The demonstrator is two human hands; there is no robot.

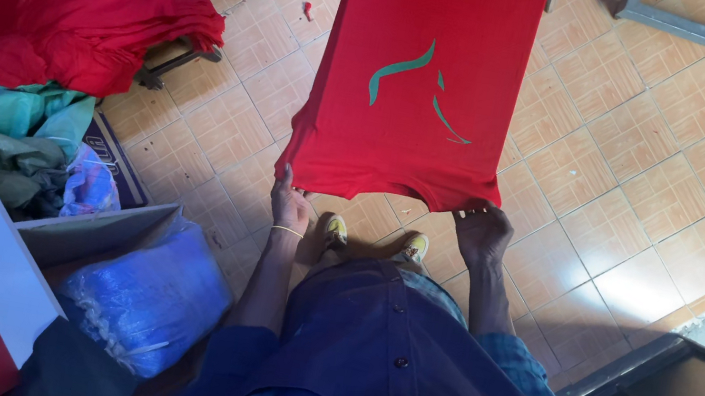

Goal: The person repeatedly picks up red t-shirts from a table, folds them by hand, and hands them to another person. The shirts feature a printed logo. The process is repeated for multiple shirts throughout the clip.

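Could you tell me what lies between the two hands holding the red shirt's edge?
In the head view, between the left hand and right hand, the red shirt hem sags; below it show two yellow shoes on tiled floor.

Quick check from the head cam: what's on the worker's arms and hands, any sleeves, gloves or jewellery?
No gloves on either hand. The left hand has a thin yellow band at the wrist. The right hand wears nothing visible. Dark blue sleeves are pushed up, leaving the forearms bare.
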